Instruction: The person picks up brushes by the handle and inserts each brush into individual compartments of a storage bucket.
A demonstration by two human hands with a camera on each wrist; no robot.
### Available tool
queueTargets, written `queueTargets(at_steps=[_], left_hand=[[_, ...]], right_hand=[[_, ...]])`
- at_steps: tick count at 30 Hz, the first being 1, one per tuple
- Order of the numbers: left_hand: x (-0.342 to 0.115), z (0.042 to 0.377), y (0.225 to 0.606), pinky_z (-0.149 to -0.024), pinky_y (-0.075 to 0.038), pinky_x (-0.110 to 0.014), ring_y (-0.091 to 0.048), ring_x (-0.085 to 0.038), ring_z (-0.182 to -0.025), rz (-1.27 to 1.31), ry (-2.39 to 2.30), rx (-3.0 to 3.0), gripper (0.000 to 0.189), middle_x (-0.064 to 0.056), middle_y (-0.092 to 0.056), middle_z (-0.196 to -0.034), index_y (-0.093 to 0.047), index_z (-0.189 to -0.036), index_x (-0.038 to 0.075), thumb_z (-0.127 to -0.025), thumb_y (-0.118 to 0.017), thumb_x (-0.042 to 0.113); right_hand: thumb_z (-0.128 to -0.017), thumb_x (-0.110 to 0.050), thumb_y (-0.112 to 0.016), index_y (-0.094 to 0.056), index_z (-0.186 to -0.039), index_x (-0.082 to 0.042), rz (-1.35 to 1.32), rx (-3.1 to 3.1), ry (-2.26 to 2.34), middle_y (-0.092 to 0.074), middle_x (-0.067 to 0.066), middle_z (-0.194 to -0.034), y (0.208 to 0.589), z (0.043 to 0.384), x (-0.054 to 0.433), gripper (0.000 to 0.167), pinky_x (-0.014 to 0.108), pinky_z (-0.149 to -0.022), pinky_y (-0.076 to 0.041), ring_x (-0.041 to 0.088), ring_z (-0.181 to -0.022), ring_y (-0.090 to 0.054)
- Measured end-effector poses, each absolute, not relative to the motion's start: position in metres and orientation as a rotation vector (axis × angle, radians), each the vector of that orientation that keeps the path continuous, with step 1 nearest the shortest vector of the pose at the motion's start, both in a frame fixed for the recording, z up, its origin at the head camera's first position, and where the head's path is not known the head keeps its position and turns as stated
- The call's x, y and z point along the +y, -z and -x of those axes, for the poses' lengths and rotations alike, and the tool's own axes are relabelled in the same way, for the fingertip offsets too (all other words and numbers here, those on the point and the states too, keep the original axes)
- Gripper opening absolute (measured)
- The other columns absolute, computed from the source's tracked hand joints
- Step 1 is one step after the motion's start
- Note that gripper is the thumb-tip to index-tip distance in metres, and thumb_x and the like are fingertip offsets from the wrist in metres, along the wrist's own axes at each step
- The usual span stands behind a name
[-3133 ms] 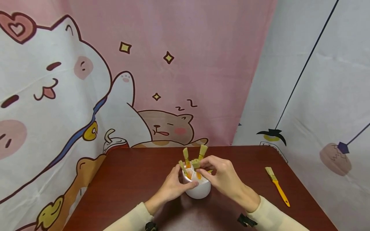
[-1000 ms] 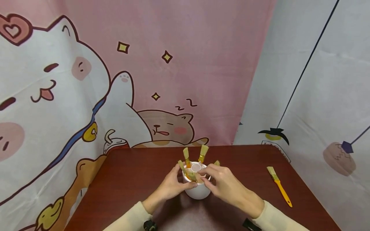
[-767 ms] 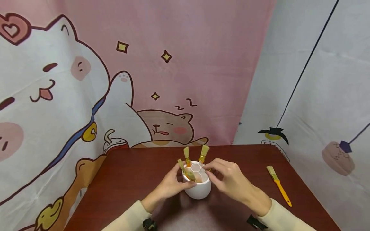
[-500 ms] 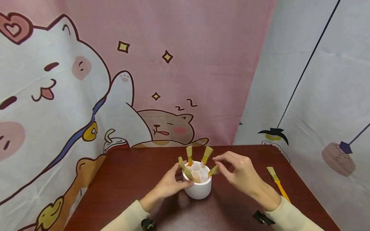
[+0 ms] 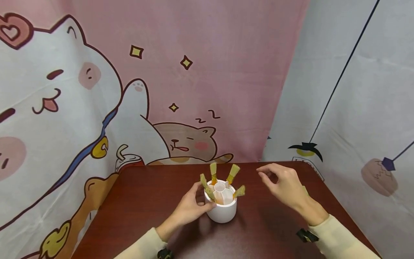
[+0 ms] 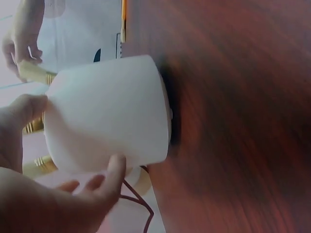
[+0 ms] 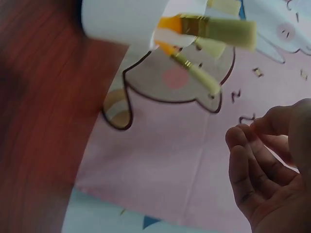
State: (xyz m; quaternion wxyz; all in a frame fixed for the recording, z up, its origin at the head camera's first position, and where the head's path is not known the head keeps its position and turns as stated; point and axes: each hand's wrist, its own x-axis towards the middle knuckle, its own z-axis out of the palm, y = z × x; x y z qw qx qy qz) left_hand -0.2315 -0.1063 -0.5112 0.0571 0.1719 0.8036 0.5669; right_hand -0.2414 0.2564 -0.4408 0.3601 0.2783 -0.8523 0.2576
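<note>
A white round brush holder [image 5: 221,214] with inner dividers stands upright on the table. My left hand [image 5: 189,207] grips its left side, thumb at the near rim and fingers round the wall. Bristle-up in the holder lean several paintbrushes: one at the back [image 5: 213,172], one at back right [image 5: 233,172], one tilted right [image 5: 240,191], and others at the left [image 5: 203,179]. My right hand [image 5: 284,183] hovers to the right of the holder, fingers bent, thumb close to the fingertips, nothing held. In the right wrist view, brushes [image 7: 218,33] stick out beyond the rim.
Another paintbrush lies on the table at the right; its tip [image 5: 305,190] peeks out behind my right hand, and its orange handle [image 6: 124,17] shows in the left wrist view. The dark red table [image 5: 155,190] backs onto a printed cloth [image 5: 226,72].
My right hand pinched a brush over the holder, then shifted to the brush at its right side. It has since let go and withdrawn right. The left hand keeps its grip.
</note>
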Motion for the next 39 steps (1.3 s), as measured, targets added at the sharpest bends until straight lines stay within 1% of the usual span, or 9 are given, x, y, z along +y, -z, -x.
queueTargets(at_steps=[3,7,10,16,23,30,35,36,39], left_hand=[[-0.103,0.226,0.511,-0.105,-0.069,-0.056,-0.071,-0.043,-0.143,-0.467,-1.667,2.585,0.095,-0.025,-0.064,-0.162,-0.048,-0.169,0.004,-0.094,-0.099,0.032],[-0.093,0.216,0.513,-0.11,-0.063,-0.058,-0.066,-0.041,-0.145,-0.323,-1.571,2.787,0.108,-0.023,-0.059,-0.162,-0.047,-0.169,0.007,-0.085,-0.104,0.045],[-0.084,0.208,0.514,-0.113,-0.058,-0.057,-0.066,-0.039,-0.142,-0.241,-1.549,2.854,0.113,-0.022,-0.056,-0.159,-0.047,-0.167,0.007,-0.08,-0.107,0.048],[-0.07,0.2,0.515,-0.118,-0.057,-0.059,-0.065,-0.039,-0.148,-0.178,-1.551,2.893,0.115,-0.019,-0.056,-0.157,-0.047,-0.165,0.006,-0.077,-0.108,0.048],[-0.068,0.202,0.514,-0.105,-0.062,-0.066,-0.066,-0.043,-0.146,-0.156,-1.49,2.917,0.116,-0.021,-0.057,-0.161,-0.047,-0.164,0.007,-0.077,-0.106,0.056],[-0.069,0.205,0.514,-0.098,-0.062,-0.069,-0.069,-0.043,-0.144,-0.167,-1.447,2.917,0.119,-0.018,-0.059,-0.158,-0.048,-0.166,0.007,-0.076,-0.107,0.057],[-0.075,0.211,0.513,-0.106,-0.061,-0.068,-0.069,-0.042,-0.143,-0.232,-1.423,2.897,0.117,-0.015,-0.063,-0.154,-0.049,-0.166,0.009,-0.077,-0.107,0.057],[-0.077,0.213,0.513,-0.108,-0.06,-0.068,-0.069,-0.041,-0.143,-0.254,-1.425,2.886,0.114,-0.015,-0.064,-0.153,-0.05,-0.164,0.009,-0.077,-0.107,0.056],[-0.084,0.22,0.512,-0.113,-0.059,-0.065,-0.069,-0.038,-0.14,-0.329,-1.433,2.854,0.106,-0.013,-0.067,-0.148,-0.055,-0.16,0.01,-0.078,-0.107,0.052]], right_hand=[[-0.091,0.005,-0.092,-0.088,-0.109,-0.012,-0.687,-2.23,-0.651,-0.089,-0.001,-0.102,0.446,0.247,0.268,0.026,0.014,-0.069,-0.045,0.003,-0.074,-0.063],[-0.092,0.002,-0.093,-0.088,-0.109,-0.016,-0.632,-2.276,-0.639,-0.089,0.0,-0.102,0.456,0.255,0.284,0.025,0.016,-0.07,-0.046,0.006,-0.074,-0.066],[-0.094,-0.002,-0.094,-0.088,-0.11,-0.016,-0.581,-2.33,-0.631,-0.089,0.0,-0.103,0.464,0.26,0.298,0.023,0.018,-0.07,-0.049,0.008,-0.076,-0.07],[-0.097,-0.01,-0.093,-0.087,-0.115,-0.012,-0.489,-2.5,-0.601,-0.087,0.003,-0.103,0.48,0.268,0.328,0.019,0.028,-0.067,-0.054,0.008,-0.078,-0.07],[-0.102,-0.019,-0.091,-0.085,-0.118,-0.008,-0.356,-2.725,-0.563,-0.085,0.005,-0.103,0.495,0.272,0.359,0.021,0.034,-0.07,-0.057,0.017,-0.083,-0.073],[-0.102,-0.02,-0.09,-0.08,-0.112,0.001,-0.21,-2.897,-0.555,-0.083,0.01,-0.096,0.508,0.275,0.394,0.026,0.045,-0.072,-0.06,0.023,-0.081,-0.074],[-0.105,-0.026,-0.085,-0.076,-0.11,0.006,-0.056,-3.033,-0.561,-0.08,0.015,-0.095,0.515,0.275,0.417,0.034,0.047,-0.07,-0.059,0.024,-0.077,-0.07],[-0.105,-0.027,-0.084,-0.076,-0.107,0.005,-0.03,-3.054,-0.56,-0.078,0.013,-0.092,0.516,0.275,0.421,0.033,0.046,-0.069,-0.057,0.023,-0.076,-0.068],[-0.105,-0.03,-0.083,-0.072,-0.085,-0.004,0.03,-3.112,-0.565,-0.069,0.005,-0.076,0.52,0.277,0.429,0.034,0.041,-0.065,-0.05,0.022,-0.071,-0.062]])
